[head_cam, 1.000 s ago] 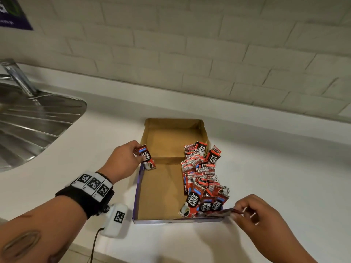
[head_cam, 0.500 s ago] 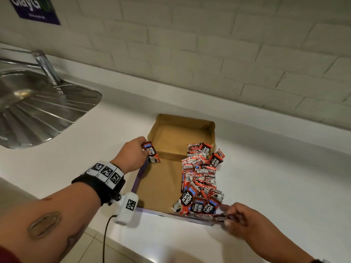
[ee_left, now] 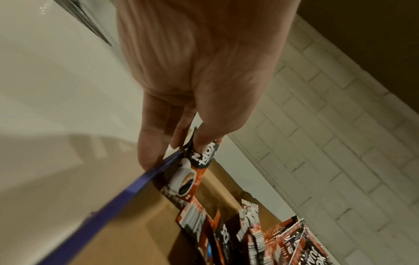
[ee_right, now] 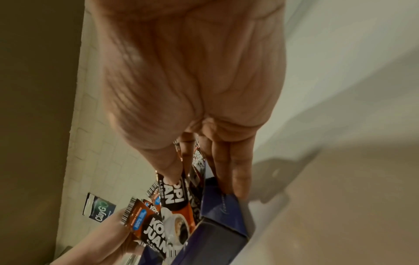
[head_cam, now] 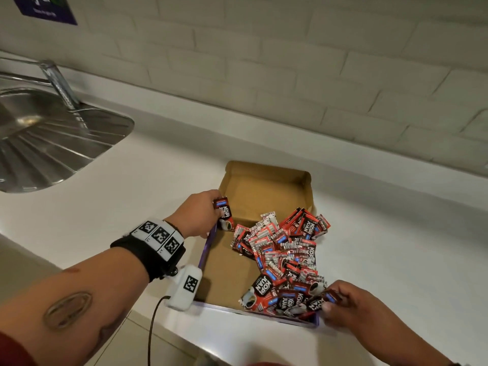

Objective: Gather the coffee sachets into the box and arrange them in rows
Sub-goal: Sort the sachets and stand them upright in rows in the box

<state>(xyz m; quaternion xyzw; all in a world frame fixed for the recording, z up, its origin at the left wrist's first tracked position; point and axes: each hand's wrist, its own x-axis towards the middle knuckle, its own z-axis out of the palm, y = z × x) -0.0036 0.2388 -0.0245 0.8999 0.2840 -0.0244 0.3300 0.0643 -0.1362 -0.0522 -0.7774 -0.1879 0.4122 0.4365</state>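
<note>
Box (head_cam: 229,262) sits on white worktop (head_cam: 132,186), approx centre. Left hand (head_cam: 196,213) at box's 9 o'clock wall, grip pinching one sachet (head_cam: 224,213). Right hand (head_cam: 351,302) at 5 o'clock corner, grip pinching another sachet (head_cam: 320,302). Loose sachet pile (head_cam: 285,254) fills box's 3 o'clock half.

Open brown cardboard box (head_cam: 227,268), red-black coffee sachets (head_cam: 284,256) heaped loosely along its right side, seemingly unsorted

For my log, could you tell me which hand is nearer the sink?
Left. The left hand is at the box's sink-side wall; the right hand holds the opposite near corner, farther from the sink.
</note>
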